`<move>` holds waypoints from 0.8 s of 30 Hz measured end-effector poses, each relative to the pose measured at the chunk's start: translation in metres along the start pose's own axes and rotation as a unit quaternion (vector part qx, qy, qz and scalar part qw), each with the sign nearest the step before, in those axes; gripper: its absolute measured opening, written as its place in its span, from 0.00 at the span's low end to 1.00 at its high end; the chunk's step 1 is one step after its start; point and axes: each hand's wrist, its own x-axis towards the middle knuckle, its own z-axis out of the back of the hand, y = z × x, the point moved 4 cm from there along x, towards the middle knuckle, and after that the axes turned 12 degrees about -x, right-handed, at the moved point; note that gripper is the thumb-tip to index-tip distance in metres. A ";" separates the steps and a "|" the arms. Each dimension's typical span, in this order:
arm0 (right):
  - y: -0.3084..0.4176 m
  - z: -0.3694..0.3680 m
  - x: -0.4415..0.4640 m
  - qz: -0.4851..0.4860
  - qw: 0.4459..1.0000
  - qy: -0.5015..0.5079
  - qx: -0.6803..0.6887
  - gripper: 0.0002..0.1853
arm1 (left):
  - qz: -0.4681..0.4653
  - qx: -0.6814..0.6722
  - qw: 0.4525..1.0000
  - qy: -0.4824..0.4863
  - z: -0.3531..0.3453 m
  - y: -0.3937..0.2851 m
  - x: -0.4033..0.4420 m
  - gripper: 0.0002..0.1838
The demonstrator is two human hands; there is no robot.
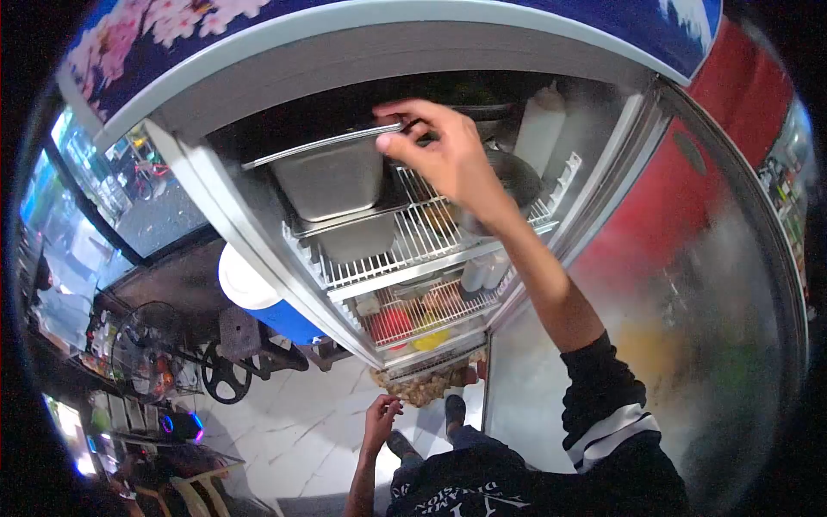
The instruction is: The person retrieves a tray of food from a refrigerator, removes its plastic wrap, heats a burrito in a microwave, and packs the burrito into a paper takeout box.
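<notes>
My right hand (pixel 439 146) reaches into the upper part of an open upright fridge. Its thumb and fingers pinch the right end of the rim of a metal container (pixel 332 181) on the top level. Under that container is another metal one (pixel 362 239), above a white wire shelf (pixel 422 228). To the right of my hand are a dark round pot (pixel 514 177) and a white carton-like container (pixel 541 129). My left hand (pixel 382 416) hangs low over the floor, away from the fridge, its fingers loosely curled with nothing visible in them.
The fogged glass fridge door (pixel 637 302) stands open at the right. Lower shelves hold a red item (pixel 392 323) and a yellow one (pixel 431 339). A blue and white cooler (pixel 267 297) and a black wheel (pixel 226 372) are at the left. A brown mat (pixel 426 388) lies before the fridge.
</notes>
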 end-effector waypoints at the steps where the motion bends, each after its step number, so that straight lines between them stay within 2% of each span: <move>1: -0.008 -0.005 0.004 -0.023 1.000 -0.001 -0.011 0.17 | -0.002 -0.002 1.000 -0.003 -0.001 0.000 -0.002 0.11; 3: -0.003 -0.002 0.008 -0.047 0.999 0.021 0.000 0.19 | -0.005 -0.010 1.000 -0.001 0.001 0.006 -0.005 0.11; 5: -0.002 0.000 0.012 0.000 0.997 0.029 -0.066 0.20 | 0.008 -0.016 1.000 0.000 0.006 0.012 -0.009 0.10; 8: 0.001 0.001 0.019 0.042 0.992 0.076 -0.094 0.19 | 0.017 -0.025 1.000 -0.008 0.014 0.019 -0.017 0.09; 11: 0.001 0.003 0.019 0.039 0.991 0.068 -0.111 0.17 | 0.002 -0.046 0.998 -0.035 0.022 0.018 -0.024 0.08; 12: 0.001 0.003 0.016 0.077 0.989 0.028 -0.124 0.15 | -0.003 -0.045 0.998 -0.038 0.025 0.019 -0.024 0.08; 15: 0.001 0.005 0.016 0.093 0.984 -0.050 -0.144 0.15 | -0.020 -0.034 0.998 -0.038 0.035 0.018 -0.025 0.08; 24: 0.003 0.001 0.018 0.087 0.963 -0.160 -0.197 0.15 | -0.024 -0.033 0.999 -0.028 0.042 0.013 -0.027 0.08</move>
